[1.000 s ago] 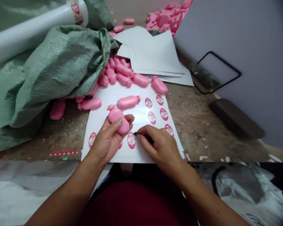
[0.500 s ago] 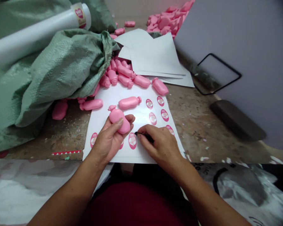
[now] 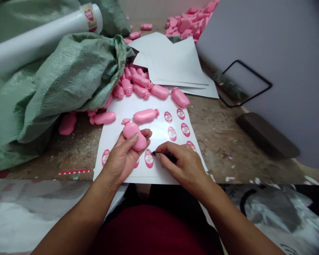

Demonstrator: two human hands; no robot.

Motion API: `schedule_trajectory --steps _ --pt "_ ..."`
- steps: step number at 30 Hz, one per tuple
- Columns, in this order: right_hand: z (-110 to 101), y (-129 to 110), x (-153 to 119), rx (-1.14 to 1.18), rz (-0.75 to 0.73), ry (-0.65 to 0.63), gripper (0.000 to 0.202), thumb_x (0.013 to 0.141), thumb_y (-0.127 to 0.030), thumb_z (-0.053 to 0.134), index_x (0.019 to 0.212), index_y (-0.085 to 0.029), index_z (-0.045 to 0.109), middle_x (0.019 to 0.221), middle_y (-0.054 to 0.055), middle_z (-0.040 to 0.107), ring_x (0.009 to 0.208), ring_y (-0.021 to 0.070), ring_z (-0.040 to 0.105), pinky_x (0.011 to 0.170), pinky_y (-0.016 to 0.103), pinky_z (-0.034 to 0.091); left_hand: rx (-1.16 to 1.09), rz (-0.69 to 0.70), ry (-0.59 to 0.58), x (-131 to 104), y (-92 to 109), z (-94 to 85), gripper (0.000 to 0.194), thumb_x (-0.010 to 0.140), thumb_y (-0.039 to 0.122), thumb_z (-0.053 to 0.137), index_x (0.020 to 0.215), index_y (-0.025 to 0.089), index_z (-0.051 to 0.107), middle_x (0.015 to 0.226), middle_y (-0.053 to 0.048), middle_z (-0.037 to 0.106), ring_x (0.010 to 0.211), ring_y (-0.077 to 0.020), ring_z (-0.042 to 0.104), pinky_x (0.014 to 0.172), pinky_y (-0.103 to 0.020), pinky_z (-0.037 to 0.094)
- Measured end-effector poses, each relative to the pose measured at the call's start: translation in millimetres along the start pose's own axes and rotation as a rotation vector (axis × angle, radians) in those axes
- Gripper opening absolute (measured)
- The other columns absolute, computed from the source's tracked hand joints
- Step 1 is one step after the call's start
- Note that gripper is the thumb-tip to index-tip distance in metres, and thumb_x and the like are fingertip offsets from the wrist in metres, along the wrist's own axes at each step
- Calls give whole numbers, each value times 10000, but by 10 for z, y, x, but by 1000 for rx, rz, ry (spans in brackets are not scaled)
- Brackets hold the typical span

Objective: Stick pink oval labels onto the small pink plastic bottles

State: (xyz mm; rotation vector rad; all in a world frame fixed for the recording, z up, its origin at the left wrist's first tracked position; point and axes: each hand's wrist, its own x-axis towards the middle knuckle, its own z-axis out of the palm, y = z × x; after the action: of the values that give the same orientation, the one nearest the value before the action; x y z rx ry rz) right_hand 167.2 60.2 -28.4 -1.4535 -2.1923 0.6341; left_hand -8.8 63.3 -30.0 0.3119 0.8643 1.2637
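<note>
Shifted since the earlier frame: my right hand (image 3: 187, 163), with its black pointed tool (image 3: 154, 153), sits slightly nearer the front edge of the sticker sheet (image 3: 162, 175). My left hand (image 3: 119, 159) appears unchanged. Principal relation: the oval sticker (image 3: 149, 159) lies on the sheet, just left of the right grip, its long axis running front to back. The tool enters from the right, crosswise to that axis, its tip at the sticker's upper right edge; whether tip and sticker touch, I cannot tell. Of my two hands, the right, by way of this tip, is nearer the sticker. Right grip: fingers and thumb pinched together on the tool. Left grip: thumb pressed over the pink bottle (image 3: 131, 129), fingers curled beneath. The bottle is held above the sheet, behind and to the left of the sticker; its long axis slants, knobbed end away to the left, rounded base toward the sticker. Behind it, a second bottle (image 3: 145, 115) lies crosswise on the sheet, which rests on the worktop (image 3: 218, 138).
</note>
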Motion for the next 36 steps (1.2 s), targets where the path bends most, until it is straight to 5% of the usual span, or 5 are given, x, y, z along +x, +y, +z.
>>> schedule_trajectory --steps 11,20,26,31,36 --pt "115 -42 16 -242 15 57 233 893 -391 603 758 -202 609 688 24 709 561 163 507 708 357 279 -54 -20 19 18 20 18 186 897 267 662 1059 192 612 1026 -60 749 1103 -211 695 1068 -405 480" --pt "-235 -121 30 656 288 5 316 756 -463 667 610 -233 508 551 -23 575 539 134 476 533 267 341 47 22 1 -19 26 40 185 873 248 694 1022 164 623 990 -54 735 893 -165 715 812 -289 574" --pt "-356 -205 -61 597 224 72 185 767 -382 676 830 -216 729 545 -50 508 524 115 429 509 256 326 184 -111 -148 -342 20 193 293 897 356 686 1142 219 604 985 -27 699 786 -134 666 706 -247 550" --pt "-335 -209 -131 586 181 84 198 779 -363 675 882 -212 751 541 -63 470 510 107 422 495 251 323 141 -179 -187 -524 -11 238 415 976 538 482 1221 224 601 1018 -64 673 828 -167 663 641 -251 554" --pt "-304 -205 -152 569 193 55 205 794 -367 666 899 -209 742 555 -55 496 534 116 450 523 257 348 140 -183 -161 -574 -22 251 456 923 586 543 1200 231 611 969 -48 659 805 -164 652 592 -226 538"
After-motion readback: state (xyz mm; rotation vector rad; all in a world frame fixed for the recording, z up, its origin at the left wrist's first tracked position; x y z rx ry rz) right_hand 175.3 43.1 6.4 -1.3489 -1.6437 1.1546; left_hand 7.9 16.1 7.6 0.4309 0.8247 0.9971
